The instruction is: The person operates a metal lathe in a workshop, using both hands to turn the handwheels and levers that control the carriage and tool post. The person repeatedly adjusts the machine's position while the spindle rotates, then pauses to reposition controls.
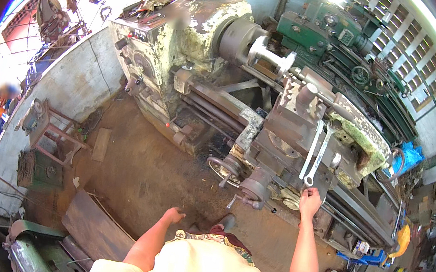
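My right hand reaches to the carriage of a worn lathe. Its fingers are closed together just below the ring end of a long combination wrench; whatever they pinch is too small to make out. Beside that wrench lies a second slim, pale metal tool. Both slope across the carriage next to the tool post. Over the brown floor, away from the machine, my left hand hangs with its fingers curled in and nothing visible in them.
The chuck carries a pale flanged metal part. Handwheels and a crank jut toward me. A green lathe stands behind. At left are a wooden stool and a metal box; a person is outside.
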`<action>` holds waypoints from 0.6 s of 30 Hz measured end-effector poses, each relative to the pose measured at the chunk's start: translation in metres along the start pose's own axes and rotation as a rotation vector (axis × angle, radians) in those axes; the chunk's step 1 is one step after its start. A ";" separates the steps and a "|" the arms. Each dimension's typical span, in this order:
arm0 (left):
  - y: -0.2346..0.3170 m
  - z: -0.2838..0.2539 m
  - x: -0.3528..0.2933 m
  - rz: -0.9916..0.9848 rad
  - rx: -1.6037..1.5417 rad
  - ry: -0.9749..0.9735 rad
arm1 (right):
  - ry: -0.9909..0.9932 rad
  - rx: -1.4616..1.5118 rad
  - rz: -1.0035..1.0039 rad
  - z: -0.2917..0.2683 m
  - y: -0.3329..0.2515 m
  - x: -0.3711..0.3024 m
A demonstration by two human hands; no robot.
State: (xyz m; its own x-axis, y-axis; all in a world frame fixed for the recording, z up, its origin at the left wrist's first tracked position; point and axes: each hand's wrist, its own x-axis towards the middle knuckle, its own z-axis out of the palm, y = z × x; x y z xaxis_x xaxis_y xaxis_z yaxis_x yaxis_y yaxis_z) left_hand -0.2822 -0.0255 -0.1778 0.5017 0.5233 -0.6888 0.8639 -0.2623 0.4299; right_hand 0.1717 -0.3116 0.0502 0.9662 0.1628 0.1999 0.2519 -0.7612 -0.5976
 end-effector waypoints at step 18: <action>-0.191 0.097 -0.135 -0.469 -0.045 -0.244 | -0.039 -0.120 -0.159 0.024 0.043 0.035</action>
State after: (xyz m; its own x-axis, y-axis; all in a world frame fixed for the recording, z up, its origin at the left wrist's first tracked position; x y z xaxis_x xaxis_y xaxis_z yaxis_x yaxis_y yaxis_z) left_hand -0.5105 -0.1247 -0.2233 0.0620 0.3706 -0.9267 0.9979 -0.0079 0.0636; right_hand 0.2181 -0.3238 0.0125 0.9166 0.3097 0.2527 0.3957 -0.7926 -0.4638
